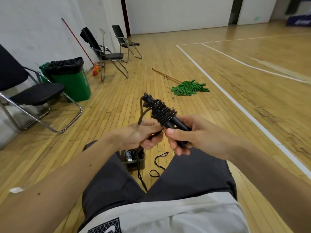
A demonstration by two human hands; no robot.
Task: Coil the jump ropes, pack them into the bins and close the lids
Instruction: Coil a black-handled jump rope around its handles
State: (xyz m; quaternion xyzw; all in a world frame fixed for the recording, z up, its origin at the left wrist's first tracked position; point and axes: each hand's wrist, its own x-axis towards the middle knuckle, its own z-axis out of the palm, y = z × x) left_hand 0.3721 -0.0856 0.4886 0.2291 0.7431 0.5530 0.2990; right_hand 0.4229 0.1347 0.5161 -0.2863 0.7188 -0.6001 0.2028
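- While the right hand (190, 133) curls its fingers and thumb round the near ends of the two black handles (175, 125), the rest of the jump rope (161, 111) sticks out beyond that grip, up and to the left, away from the person.
- Tight turns of black cord wrap the handles just past the right thumb and reach nearly to the far tip.
- The left hand (141, 133), just beside the right, is closed on a loose strand (142, 113) that runs from the far tip down into its fist.
- Below the left hand the strand hangs down between the knees, past the bin (134, 166).
- That bin stands open on the wooden floor (193, 64) between the legs, below both hands, with something inside it.
- More black cord (159, 163) lies in loops on the floor just right of the bin; whether it is the same rope cannot be told.
- Further off lie a green mop (190, 88), a green trash can (74, 83) and a folding chair (109, 54).
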